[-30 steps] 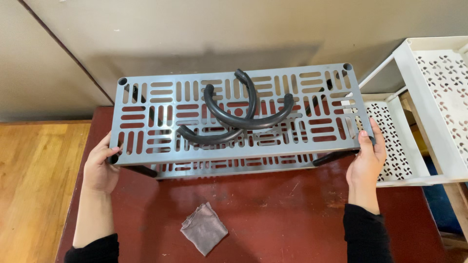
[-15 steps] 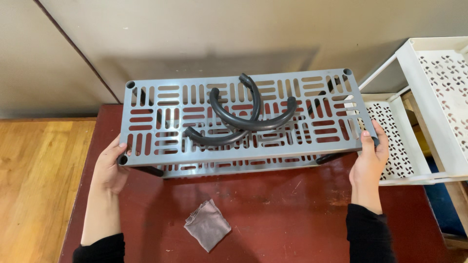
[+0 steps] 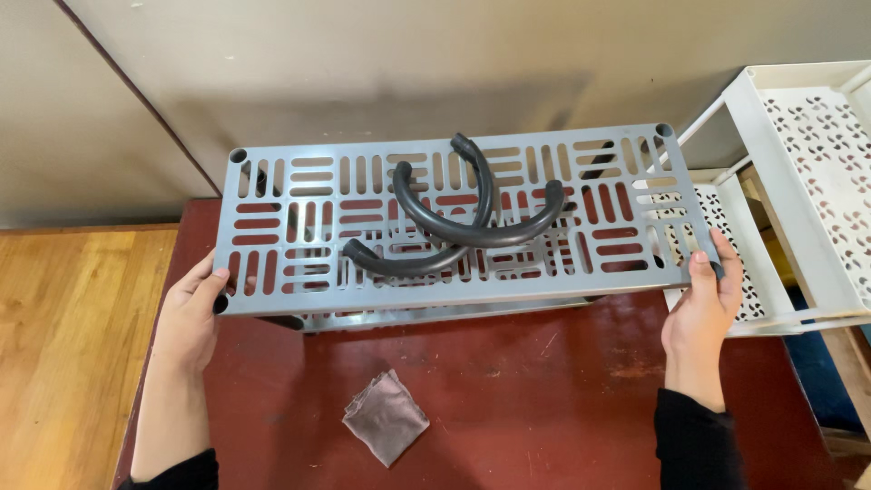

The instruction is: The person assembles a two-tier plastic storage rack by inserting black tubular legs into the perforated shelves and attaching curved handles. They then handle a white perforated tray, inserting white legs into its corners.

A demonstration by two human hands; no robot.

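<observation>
Left hand (image 3: 190,313) and right hand (image 3: 700,304), fingers curled around opposite short ends of the grey slotted shelf panel (image 3: 458,222), hold it at frame centre, long axis left-to-right, equally near each, two dark curved tubes (image 3: 454,213) resting on top.

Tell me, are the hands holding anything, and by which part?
Yes: both grip the grey slotted shelf panel by its short ends, left hand at the near-left corner, right hand at the near-right corner.
</observation>
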